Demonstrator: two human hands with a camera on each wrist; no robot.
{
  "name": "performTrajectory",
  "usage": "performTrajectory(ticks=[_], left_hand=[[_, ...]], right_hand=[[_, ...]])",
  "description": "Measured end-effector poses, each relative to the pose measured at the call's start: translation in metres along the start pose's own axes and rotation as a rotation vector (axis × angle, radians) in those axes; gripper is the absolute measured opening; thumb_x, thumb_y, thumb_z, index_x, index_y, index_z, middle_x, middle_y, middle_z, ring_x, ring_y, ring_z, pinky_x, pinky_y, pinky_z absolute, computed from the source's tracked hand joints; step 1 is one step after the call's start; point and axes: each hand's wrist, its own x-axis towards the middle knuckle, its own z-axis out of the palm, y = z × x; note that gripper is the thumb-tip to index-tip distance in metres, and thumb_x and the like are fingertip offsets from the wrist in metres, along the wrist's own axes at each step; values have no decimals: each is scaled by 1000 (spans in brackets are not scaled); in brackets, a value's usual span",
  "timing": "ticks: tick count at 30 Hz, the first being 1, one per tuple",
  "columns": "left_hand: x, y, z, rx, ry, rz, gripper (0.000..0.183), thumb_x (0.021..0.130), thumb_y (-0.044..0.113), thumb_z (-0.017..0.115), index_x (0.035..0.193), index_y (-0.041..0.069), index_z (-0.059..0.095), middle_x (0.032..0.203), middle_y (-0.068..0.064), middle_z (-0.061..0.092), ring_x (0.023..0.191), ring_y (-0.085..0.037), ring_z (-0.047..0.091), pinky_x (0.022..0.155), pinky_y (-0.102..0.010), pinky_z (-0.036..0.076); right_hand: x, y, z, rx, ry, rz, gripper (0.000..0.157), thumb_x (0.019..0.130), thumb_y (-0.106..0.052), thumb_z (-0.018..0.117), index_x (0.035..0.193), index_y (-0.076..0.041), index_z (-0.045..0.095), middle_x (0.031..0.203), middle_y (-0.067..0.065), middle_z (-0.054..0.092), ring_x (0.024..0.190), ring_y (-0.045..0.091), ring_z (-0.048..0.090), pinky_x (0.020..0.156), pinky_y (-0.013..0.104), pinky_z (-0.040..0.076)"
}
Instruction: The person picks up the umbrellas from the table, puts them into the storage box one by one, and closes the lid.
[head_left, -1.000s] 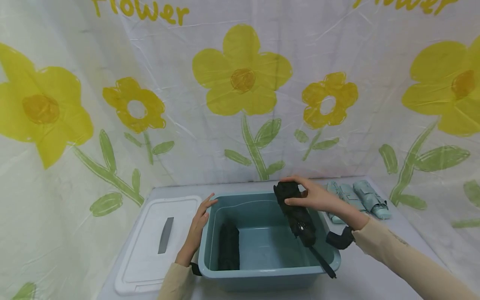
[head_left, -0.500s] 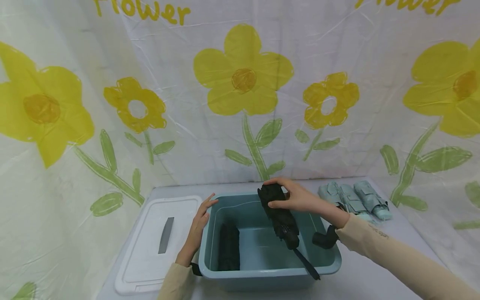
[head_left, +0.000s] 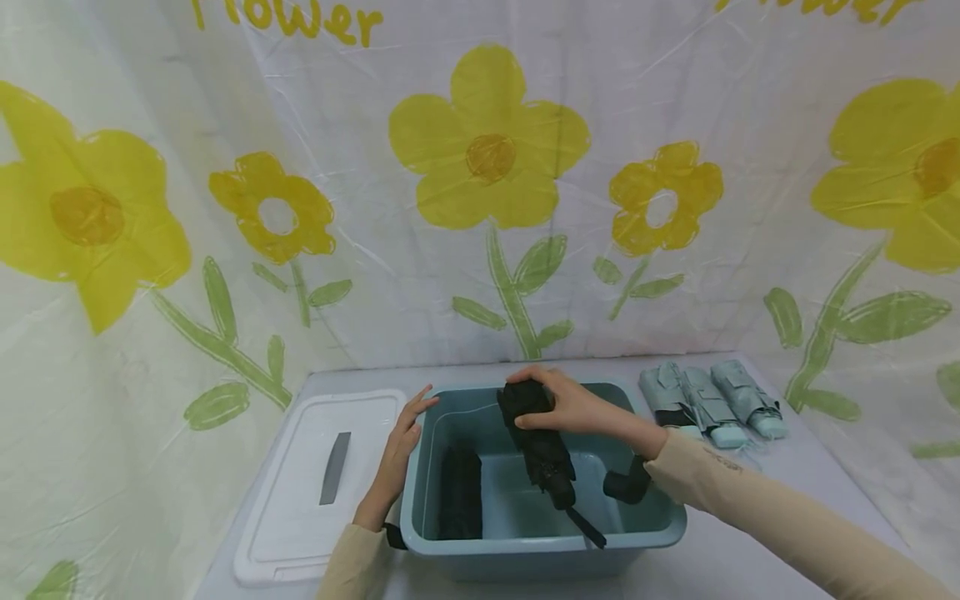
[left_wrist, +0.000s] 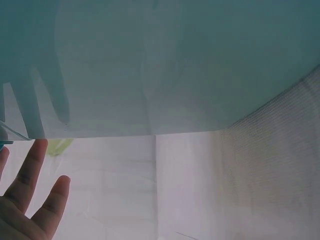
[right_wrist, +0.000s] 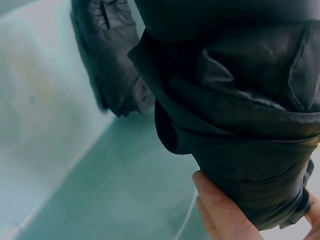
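My right hand [head_left: 564, 405] grips the far end of a folded black umbrella [head_left: 542, 446] over the blue-green plastic bin [head_left: 543, 546]. The umbrella slants down toward me, its strap end near the bin's front rim. In the right wrist view the thumb and fingers pinch the umbrella's [right_wrist: 245, 125] gathered cloth. A second folded black umbrella [head_left: 461, 493] lies along the bin's left side. My left hand [head_left: 393, 458] rests against the bin's left outer wall, fingers straight; in the left wrist view its fingers [left_wrist: 55, 205] spread beside the wall.
Left of the bin lies a white lid [head_left: 292, 492] with a grey handle. Several light-green folded umbrellas, such as this one [head_left: 712, 408], sit on the white table [head_left: 810, 500] at the back right. A flower-print curtain [head_left: 360, 275] hangs behind.
My right hand has carried the black umbrella leftward and slightly lower, from the bin's right side toward its middle. The left hand has stayed at the bin's left wall.
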Motion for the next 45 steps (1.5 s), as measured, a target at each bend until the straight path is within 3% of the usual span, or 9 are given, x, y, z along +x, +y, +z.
performTrajectory(ticks=[4,8,22,29,39,45], left_hand=[[-1,-16,0,12,13,12,44,96,3,25,137,5,40,152,-13,24,139,-34,18,100,-69,15],[-1,-22,1,16,20,10,43,97,9,25,138,8,40,152,-10,24,140,-32,18,100,-70,14],[-2,-19,2,11,25,-5,43,97,10,25,137,8,41,152,-11,24,139,-35,19,99,-68,19],[-2,-18,3,-8,21,-12,44,98,9,24,138,7,40,152,-11,23,138,-36,20,99,-67,21],[-2,-19,1,-32,0,-40,43,96,4,25,137,3,40,152,-14,22,137,-38,20,98,-64,25],[-2,-20,1,-24,5,-29,44,97,6,23,138,7,39,153,-12,21,138,-35,20,98,-62,27]], right_hand=[[6,-2,6,3,-16,40,54,81,-36,69,129,-24,47,123,12,46,99,24,45,74,39,43],[10,-2,13,0,-33,64,54,81,-36,69,129,-26,47,116,12,45,92,22,46,73,40,43],[20,6,42,-13,-76,80,54,80,-38,70,128,-26,48,120,15,43,92,24,50,73,41,45],[20,9,56,2,-68,104,54,78,-35,71,127,-25,50,113,15,45,84,23,50,68,38,46],[23,17,72,-12,-66,130,55,79,-36,71,128,-24,50,125,18,44,101,29,50,80,50,45],[26,25,82,-24,-57,156,56,78,-38,71,128,-25,49,119,17,46,97,27,51,79,49,45]])
